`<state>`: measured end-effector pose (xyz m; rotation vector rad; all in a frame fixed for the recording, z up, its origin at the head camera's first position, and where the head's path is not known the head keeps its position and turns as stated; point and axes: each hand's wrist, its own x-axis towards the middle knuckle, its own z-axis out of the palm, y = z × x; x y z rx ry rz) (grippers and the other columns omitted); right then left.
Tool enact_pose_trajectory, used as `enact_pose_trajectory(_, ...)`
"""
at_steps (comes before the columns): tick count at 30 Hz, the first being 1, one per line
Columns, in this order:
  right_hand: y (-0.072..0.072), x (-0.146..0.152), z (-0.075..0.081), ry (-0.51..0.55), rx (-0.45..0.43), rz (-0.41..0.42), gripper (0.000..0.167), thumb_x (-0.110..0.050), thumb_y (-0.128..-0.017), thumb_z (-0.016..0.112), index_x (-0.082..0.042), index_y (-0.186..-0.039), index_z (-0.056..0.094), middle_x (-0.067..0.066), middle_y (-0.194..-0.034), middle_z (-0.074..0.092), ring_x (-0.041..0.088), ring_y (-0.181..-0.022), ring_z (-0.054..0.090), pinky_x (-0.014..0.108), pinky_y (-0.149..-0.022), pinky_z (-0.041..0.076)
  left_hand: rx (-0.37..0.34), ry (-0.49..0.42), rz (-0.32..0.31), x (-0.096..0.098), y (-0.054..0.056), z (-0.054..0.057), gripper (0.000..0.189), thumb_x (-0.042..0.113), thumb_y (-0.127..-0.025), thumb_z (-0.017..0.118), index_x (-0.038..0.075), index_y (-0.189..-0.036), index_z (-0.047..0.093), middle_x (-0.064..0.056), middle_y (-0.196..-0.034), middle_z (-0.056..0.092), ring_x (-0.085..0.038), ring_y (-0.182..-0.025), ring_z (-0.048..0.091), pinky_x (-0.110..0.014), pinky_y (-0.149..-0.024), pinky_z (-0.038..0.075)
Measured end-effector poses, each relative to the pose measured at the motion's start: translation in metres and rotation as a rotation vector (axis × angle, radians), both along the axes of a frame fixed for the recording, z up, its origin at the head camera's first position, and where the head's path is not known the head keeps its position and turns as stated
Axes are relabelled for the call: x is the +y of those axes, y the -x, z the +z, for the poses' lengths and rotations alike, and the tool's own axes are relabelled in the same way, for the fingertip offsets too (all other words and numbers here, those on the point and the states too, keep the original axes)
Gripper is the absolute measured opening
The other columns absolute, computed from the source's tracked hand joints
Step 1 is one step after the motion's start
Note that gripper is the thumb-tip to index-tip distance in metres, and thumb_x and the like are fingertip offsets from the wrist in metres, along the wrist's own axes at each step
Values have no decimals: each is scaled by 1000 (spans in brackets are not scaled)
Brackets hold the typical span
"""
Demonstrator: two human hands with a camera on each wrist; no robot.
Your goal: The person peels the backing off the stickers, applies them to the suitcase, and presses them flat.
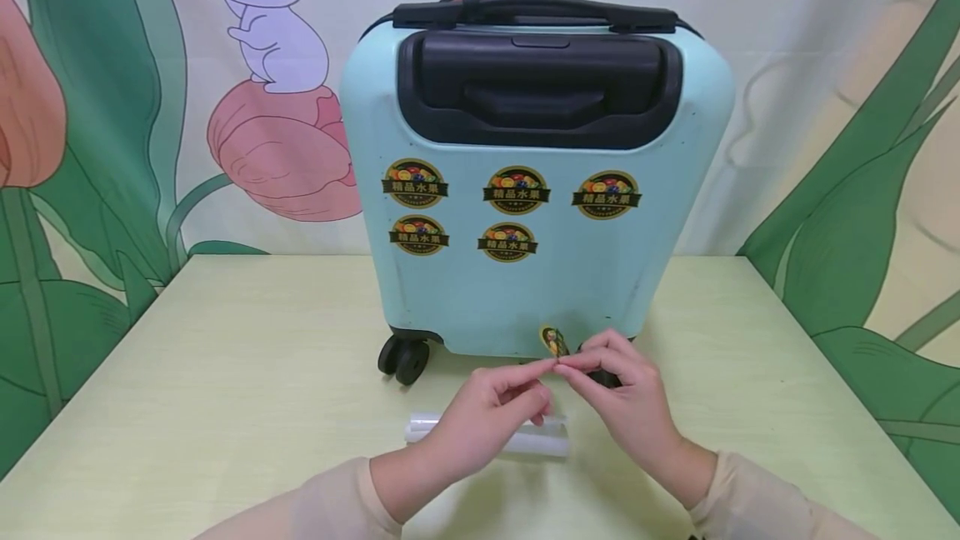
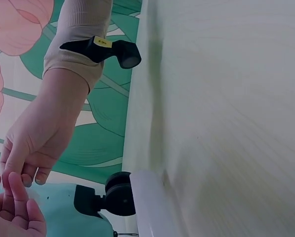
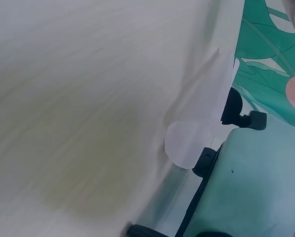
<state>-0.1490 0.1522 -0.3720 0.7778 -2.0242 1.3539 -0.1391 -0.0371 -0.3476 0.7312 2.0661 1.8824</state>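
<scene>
My right hand (image 1: 628, 386) pinches a small black-and-gold fruit sticker (image 1: 553, 340) between thumb and index finger, in front of the lower part of a light blue suitcase (image 1: 450, 298). The sticker is tilted and bent. With its index finger stretched out, my left hand (image 1: 483, 415) meets the right fingertips at the sticker's lower edge; its thumb stays apart. Several matching round stickers (image 1: 517, 190) are on the suitcase: three in an upper row, two below. In the left wrist view both hands meet at the lower left, with the sticker hidden.
A white rolled sheet (image 1: 543, 443) lies on the table (image 1: 247, 373) beneath my left hand. Upright on black wheels (image 1: 405, 358), the suitcase has a black handle (image 1: 540, 98) on top. A curtain (image 1: 795, 107) printed with plants and a white animal hangs behind.
</scene>
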Motion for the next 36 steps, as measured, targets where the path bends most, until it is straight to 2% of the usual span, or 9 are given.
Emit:
enact_pose_trajectory(3, 2, -1, -4, -18, 92, 37, 13, -3, -76, 75, 0, -88, 72, 4, -80, 57, 13, -73, 52, 18, -61, 41, -2, -12, 21, 0, 2, -1, 38, 11, -93, 55, 1, -130, 54, -7, -83, 64, -11, -73, 58, -22, -69, 45)
enact_pose_trajectory(7, 0, -3, -3, -33, 177, 27, 18, -17, -85, 69, 0, -86, 71, 6, -82, 57, 14, -75, 53, 17, -63, 42, 24, -40, 90, 1, 7, -3, 34, 10, -90, 59, -1, -121, 60, -4, -77, 60, -10, -66, 53, -19, -60, 40)
enact_pose_trajectory(9, -1, -3, 2, -28, 132, -29, 8, -5, -83, 70, 1, -88, 71, 6, -85, 57, 14, -78, 53, 16, -67, 44, 41, -54, 144, 0, 9, -3, 28, 10, -88, 63, -1, -113, 65, -3, -74, 58, -9, -63, 50, -19, -57, 39)
enact_pose_trajectory(12, 0, 0, 7, -27, -8, -117, 23, 9, -77, 70, 1, -98, 70, 8, -92, 57, 15, -82, 52, 15, -70, 43, 59, -82, 218, -1, 12, -4, 17, 8, -85, 66, -1, -100, 69, -2, -73, 57, -9, -63, 50, -19, -58, 40)
enact_pose_trajectory(19, 2, 5, 7, -37, -266, -143, 16, 2, -81, 69, -3, -96, 70, 4, -90, 58, 10, -70, 52, 20, -54, 44, 102, -98, 293, -6, 17, -3, 8, 3, -84, 67, -1, -89, 71, -3, -71, 59, -8, -61, 50, -19, -59, 41)
enact_pose_trajectory(24, 2, 6, 10, -20, -298, -142, 7, -1, -83, 68, -5, -88, 71, 1, -85, 59, 10, -66, 53, 22, -55, 45, 145, -87, 324, -7, 20, -5, 7, 3, -83, 67, 1, -88, 72, -3, -73, 60, -9, -62, 50, -19, -58, 41)
enact_pose_trajectory(29, 3, 7, 13, -30, -227, -145, 3, -1, -83, 68, -2, -85, 70, 2, -84, 60, 9, -71, 53, 18, -60, 44, 200, -74, 340, -9, 24, -7, 9, 4, -84, 67, 2, -90, 73, -2, -74, 60, -10, -65, 51, -20, -59, 43)
enact_pose_trajectory(32, 3, 7, 14, -40, -174, -154, 3, -1, -82, 69, 1, -83, 69, 2, -84, 60, 8, -72, 53, 17, -61, 43, 329, 21, 330, -11, 28, -7, 14, 7, -85, 67, 5, -97, 73, 1, -75, 59, -8, -67, 52, -19, -58, 44)
enact_pose_trajectory(36, 3, 10, 20, -56, -121, -179, 7, 5, -81, 67, -1, -84, 68, 2, -84, 58, 6, -72, 52, 15, -64, 43, 667, 261, 361, -19, 35, -3, 21, 13, -85, 68, 6, -104, 71, 5, -77, 60, -5, -62, 53, -18, -51, 42)
